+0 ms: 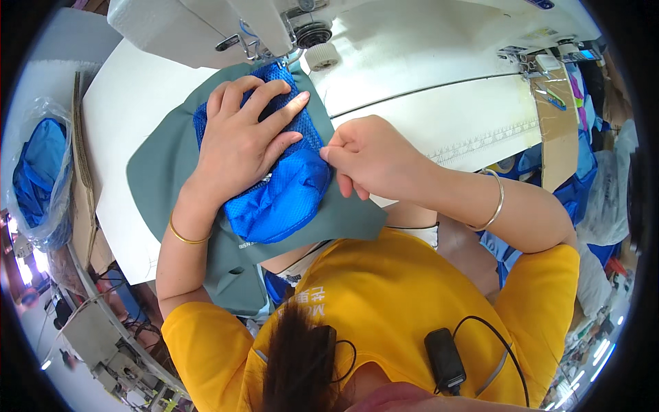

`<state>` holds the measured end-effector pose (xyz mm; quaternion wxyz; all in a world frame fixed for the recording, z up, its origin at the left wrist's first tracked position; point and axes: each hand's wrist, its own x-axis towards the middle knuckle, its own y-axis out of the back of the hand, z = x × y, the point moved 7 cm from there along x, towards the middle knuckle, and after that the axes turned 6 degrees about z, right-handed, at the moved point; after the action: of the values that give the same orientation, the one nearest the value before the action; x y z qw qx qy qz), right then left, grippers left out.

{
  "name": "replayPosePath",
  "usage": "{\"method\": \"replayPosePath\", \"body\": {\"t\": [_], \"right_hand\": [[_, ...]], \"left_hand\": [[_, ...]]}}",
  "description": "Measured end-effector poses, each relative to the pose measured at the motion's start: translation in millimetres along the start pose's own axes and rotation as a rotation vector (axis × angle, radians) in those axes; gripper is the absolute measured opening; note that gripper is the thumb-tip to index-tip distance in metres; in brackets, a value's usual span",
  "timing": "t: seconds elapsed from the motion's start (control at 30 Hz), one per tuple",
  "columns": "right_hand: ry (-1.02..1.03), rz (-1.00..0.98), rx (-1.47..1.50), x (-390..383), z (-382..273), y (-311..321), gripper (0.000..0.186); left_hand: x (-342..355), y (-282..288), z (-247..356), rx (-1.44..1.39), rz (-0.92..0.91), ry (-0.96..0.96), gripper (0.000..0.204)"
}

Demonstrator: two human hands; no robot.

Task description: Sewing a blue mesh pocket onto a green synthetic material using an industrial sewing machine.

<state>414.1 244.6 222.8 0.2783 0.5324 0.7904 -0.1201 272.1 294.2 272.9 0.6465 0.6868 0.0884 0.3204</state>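
My left hand (244, 141) lies spread over a blue mesh piece (302, 122), pressing it onto a grey-green fabric panel (158, 161). Below the mesh, a shiny blue fabric part (281, 199) bulges up in loose folds. Thumb and finger of my right hand (367, 154) pinch the right edge of the blue fabric. The far end of the mesh reaches under the needle area of a white sewing machine (206, 31). A grey-green flap of the panel hangs off the table's near edge toward my lap.
The white sewing table (120, 185) carries a printed ruler strip (491, 141) along its right part. A cardboard piece (557, 137) holds small tools at the right. At the left, a clear plastic bag (44, 172) with blue fabric stands by cardboard sheets (82, 165). More blue fabric (580, 182) is heaped at right.
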Motion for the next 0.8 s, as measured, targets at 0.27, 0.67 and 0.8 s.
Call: {"method": "replayPosePath", "body": {"t": [0.27,0.67,0.8], "right_hand": [[-0.044,0.002,0.041,5,-5,-1,0.03],[1.191,0.535,-0.975,-26,-26,-11,0.03],[1.177,0.518,-1.099,-32,-21,-15,0.041]], "left_hand": [[1,1,-6,0.001,0.047,0.011,0.046],[1,1,-10,-0.023,0.031,0.019,0.046],[-1,1,-8,-0.011,0.022,0.016,0.045]]}}
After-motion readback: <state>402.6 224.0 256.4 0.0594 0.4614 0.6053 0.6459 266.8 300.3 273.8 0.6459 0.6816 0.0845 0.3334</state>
